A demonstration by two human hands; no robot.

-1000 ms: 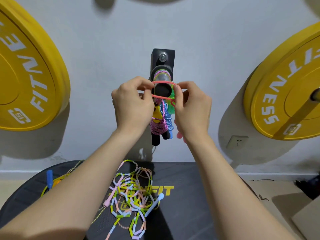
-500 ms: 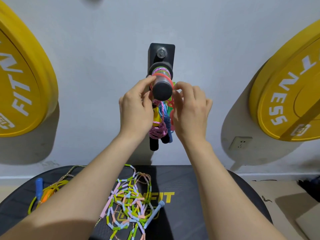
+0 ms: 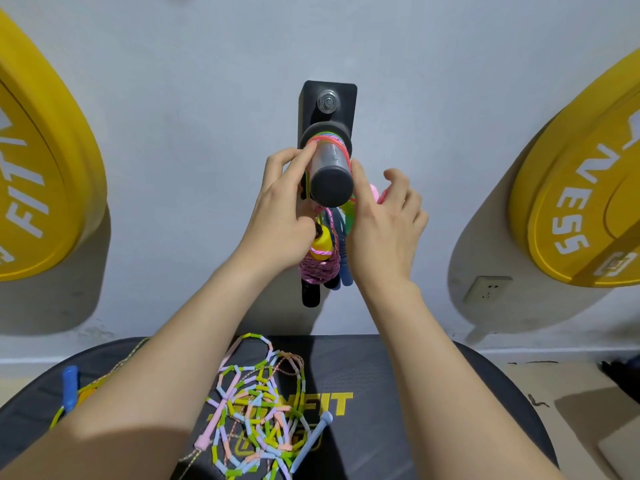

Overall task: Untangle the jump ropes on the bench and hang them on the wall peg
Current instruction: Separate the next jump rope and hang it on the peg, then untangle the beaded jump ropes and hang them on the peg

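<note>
The left hand's index fingertip lies on the red jump rope where it loops over the wall peg. Its other fingers curl beside the peg, and I cannot tell whether they pinch the cord. The right hand's index finger runs straight up the peg's right side and touches the same red loop, while its remaining fingers curl round one pink handle.

The single peg is steel with a black end cap, on a black bracket held by one bolt. Green and blue cords sit behind the red loop. Below hang one yellow handle, a coil of pink braided rope, blue handles and one black handle.

On the black bench, one pastel beaded jump rope lies tangled at the middle, two handles showing. At the bench's left edge lies one blue handle with a yellow-green cord.

Two yellow weight plates flank the peg, left and right, with one wall socket below the right plate.
</note>
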